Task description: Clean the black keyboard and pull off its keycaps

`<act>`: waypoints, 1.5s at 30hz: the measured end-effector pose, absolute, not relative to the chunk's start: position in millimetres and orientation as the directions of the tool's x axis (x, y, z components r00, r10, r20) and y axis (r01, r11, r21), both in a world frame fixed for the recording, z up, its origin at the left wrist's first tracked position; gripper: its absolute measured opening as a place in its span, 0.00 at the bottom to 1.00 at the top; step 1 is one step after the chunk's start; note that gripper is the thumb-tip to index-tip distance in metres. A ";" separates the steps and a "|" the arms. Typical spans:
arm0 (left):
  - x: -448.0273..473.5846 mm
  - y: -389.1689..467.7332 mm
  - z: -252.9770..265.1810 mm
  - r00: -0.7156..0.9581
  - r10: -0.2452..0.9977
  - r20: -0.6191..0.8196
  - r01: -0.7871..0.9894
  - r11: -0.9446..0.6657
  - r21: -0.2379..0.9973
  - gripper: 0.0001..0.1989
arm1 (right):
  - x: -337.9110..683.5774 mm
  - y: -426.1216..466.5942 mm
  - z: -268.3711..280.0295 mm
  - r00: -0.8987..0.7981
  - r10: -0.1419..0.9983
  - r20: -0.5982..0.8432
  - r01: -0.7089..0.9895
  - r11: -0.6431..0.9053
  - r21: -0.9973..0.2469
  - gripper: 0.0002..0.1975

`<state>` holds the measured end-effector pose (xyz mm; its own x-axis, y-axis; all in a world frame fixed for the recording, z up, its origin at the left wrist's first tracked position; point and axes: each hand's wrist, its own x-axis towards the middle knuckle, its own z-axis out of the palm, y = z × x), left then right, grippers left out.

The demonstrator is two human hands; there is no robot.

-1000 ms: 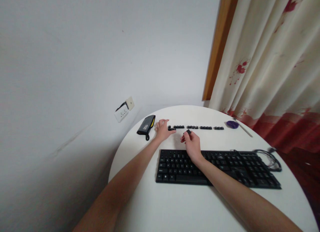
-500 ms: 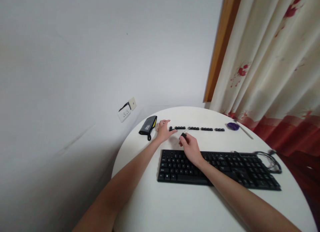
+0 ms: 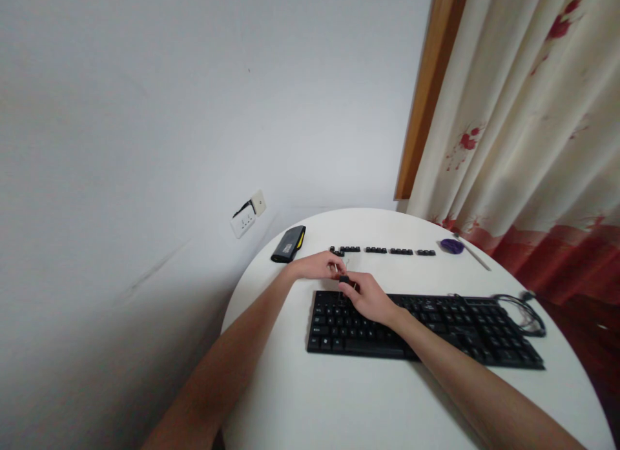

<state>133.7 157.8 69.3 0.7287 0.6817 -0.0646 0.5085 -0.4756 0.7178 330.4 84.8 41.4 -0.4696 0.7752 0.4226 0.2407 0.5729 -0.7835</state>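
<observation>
My right hand (image 3: 364,294) is closed round a small keycap puller (image 3: 343,279) with a black grip and thin wire ends, above the top left part of the black keyboard (image 3: 436,321). My left hand (image 3: 323,265) meets it from the left. Its fingers are bent and pinched close to the puller; what they hold, if anything, is too small to make out. Just behind the hands lies a row of loose black keycaps (image 3: 376,250) in several short groups, the leftmost partly beside my left fingers.
A dark grey pouch or case (image 3: 287,245) with a yellow edge lies at the left by the wall socket (image 3: 243,221). To the right are a purple round item (image 3: 452,246), a thin brush-like stick (image 3: 472,252) and the coiled keyboard cable (image 3: 526,314). The white table (image 3: 300,398) has a rounded edge.
My left hand has come away from the leftmost keycaps, moving right and nearer to me, its fingers closing. My right hand has shifted slightly left and turned the puller, its wires now pointing downward over the keyboard.
</observation>
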 end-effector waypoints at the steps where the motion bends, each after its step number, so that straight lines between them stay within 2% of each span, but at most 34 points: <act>1: 130.6 155.5 74.0 0.761 0.635 -0.129 0.516 -0.473 0.715 0.09 | 332.6 84.4 43.6 -0.509 0.750 0.424 0.238 0.595 -0.767 0.11; 3: 125.9 151.3 81.8 0.805 0.548 -0.225 0.519 -0.470 0.713 0.11 | 336.7 83.6 47.1 -0.579 0.692 0.431 0.226 0.644 -0.730 0.10; 6: 125.2 147.1 87.0 0.837 0.473 -0.277 0.513 -0.498 0.699 0.14 | 339.7 82.9 48.4 -0.624 0.641 0.447 0.213 0.690 -0.692 0.08; 12: 142.5 140.7 80.3 0.811 0.498 -0.307 0.568 -0.543 0.618 0.19 | 337.1 85.2 42.7 -0.534 0.750 0.391 0.234 0.575 -0.784 0.12; 22: 153.4 135.9 78.4 0.790 0.545 -0.279 0.587 -0.542 0.602 0.13 | 333.7 95.5 32.2 -0.447 0.840 0.308 0.123 0.398 -0.909 0.16; 25: 153.4 137.2 79.9 0.807 0.557 -0.197 0.536 -0.550 0.640 0.10 | 334.3 102.0 27.9 -0.316 0.895 0.315 0.138 0.372 -0.918 0.17; 29: 158.9 139.8 76.6 0.740 0.668 0.071 0.466 -0.587 0.662 0.09 | 338.0 112.3 22.9 -0.012 0.931 0.364 0.181 0.360 -0.915 0.18; 31: 164.4 140.4 72.7 0.653 0.735 0.185 0.460 -0.579 0.673 0.10 | 339.8 117.1 20.3 0.099 0.937 0.334 0.156 0.317 -0.935 0.19; 34: 172.4 140.4 66.1 0.560 0.785 0.266 0.459 -0.561 0.689 0.11 | 340.8 121.7 16.8 0.134 0.965 0.225 0.051 0.220 -0.974 0.19; 38: 176.7 140.8 59.5 0.606 0.720 0.339 0.482 -0.671 0.563 0.07 | 340.6 123.5 15.0 0.128 0.980 0.155 -0.020 0.158 -0.987 0.17; 42: 176.3 140.6 59.1 0.690 0.603 0.400 0.459 -0.792 0.402 0.09 | 342.5 124.2 15.3 0.155 0.951 0.266 0.049 0.261 -0.964 0.18; 45: 176.3 139.3 61.6 0.709 0.581 0.400 0.487 -0.813 0.319 0.10 | 344.2 124.4 15.1 0.167 0.925 0.342 0.103 0.329 -0.939 0.19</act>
<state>176.3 139.3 61.6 0.7088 0.5814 0.3995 0.4870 -0.8130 0.3192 344.2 124.4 15.1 0.1668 0.9248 0.3420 0.1027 0.3287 -0.9388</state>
